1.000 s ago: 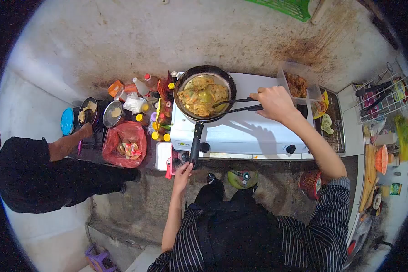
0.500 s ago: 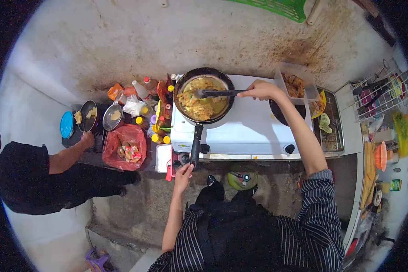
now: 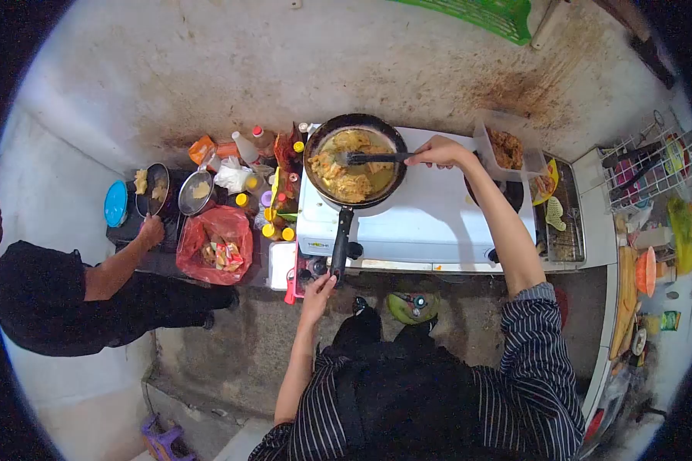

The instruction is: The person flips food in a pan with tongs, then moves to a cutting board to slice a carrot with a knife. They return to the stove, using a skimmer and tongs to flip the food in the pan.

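Observation:
A frying pan (image 3: 398, 140) with a dark rim sits over the left part of the white gas stove (image 3: 430, 223), its handle pointing toward me. My left hand (image 3: 316, 298) is closed around the end of the pan's black handle. In my right hand (image 3: 441, 152) is a black spatula (image 3: 378, 157), gripped by its handle and reaching in from the right. Its head is down among golden-brown fried pieces (image 3: 352, 184) lying in oil. The spatula's tip is partly hidden by the food.
A clear container of browned food (image 3: 506, 147) stands at the stove's back right. Sauce bottles (image 3: 269, 219) and a red plastic bag (image 3: 217, 223) crowd the left counter. A co-worker's hand (image 3: 153, 230) holds a smaller pan (image 3: 152, 184). A green gas cylinder (image 3: 407, 307) stands below.
The whole view has shifted slightly. The spatula has moved a little within the pan, while both my hands keep their grips. The co-worker's small pan has tilted, and its food has shifted.

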Demonstrator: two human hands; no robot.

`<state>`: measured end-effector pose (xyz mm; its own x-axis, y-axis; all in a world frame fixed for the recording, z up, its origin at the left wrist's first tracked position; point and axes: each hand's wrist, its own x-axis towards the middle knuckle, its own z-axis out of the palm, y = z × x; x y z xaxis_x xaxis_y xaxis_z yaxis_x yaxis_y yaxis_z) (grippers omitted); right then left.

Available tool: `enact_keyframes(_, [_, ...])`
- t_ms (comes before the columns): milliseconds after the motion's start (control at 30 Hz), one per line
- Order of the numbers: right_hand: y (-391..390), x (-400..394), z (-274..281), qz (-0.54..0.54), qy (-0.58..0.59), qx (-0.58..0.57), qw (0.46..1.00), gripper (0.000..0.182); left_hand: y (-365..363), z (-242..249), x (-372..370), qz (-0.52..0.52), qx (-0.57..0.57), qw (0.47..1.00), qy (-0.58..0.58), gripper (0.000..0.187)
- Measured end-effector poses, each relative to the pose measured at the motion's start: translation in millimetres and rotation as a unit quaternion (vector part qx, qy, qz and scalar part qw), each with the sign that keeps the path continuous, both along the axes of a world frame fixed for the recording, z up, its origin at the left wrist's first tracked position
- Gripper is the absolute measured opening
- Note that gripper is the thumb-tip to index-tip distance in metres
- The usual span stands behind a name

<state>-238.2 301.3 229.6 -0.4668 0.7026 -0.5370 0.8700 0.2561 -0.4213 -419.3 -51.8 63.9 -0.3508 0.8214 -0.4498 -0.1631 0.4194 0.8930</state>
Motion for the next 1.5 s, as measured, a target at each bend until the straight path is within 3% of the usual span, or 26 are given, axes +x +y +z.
enact_keyframes(67, [-3,3,5,0.007,0.017,0.015,1.0,0.054,0,1,-1,-0.002,-0.003,1.0,0.004,0.042])
enact_keyframes(167, [-4,10,3,0.069,0.046,0.133,0.988,0.06,-1,-8,-2,0.004,-0.004,1.0,-0.007,0.043])
enact_keyframes(367, [-43,5,22,0.075,0.056,0.301,0.949,0.046,-2,-16,-5,-0.014,0.006,1.0,0.005,0.04])
enact_keyframes(467, [-74,-6,44,0.07,0.005,0.3,0.951,0.043,-1,-7,-2,-0.005,0.015,1.0,0.011,0.037])
enact_keyframes(700, [-124,-11,49,0.122,0.048,0.405,0.905,0.034,1,4,1,-0.002,0.001,0.999,0.04,0.036])
enact_keyframes(1033, [-139,-18,45,0.159,0.039,0.418,0.894,0.029,1,3,3,0.017,0.0,1.0,-0.007,0.037])
enact_keyframes(1267, [-131,-27,43,0.207,0.044,0.475,0.854,0.006,1,6,3,0.012,0.002,1.0,-0.014,0.036])
enact_keyframes(1500, [-134,-31,38,0.237,0.051,0.491,0.837,0.007,1,5,3,0.013,0.002,1.0,0.009,0.036])
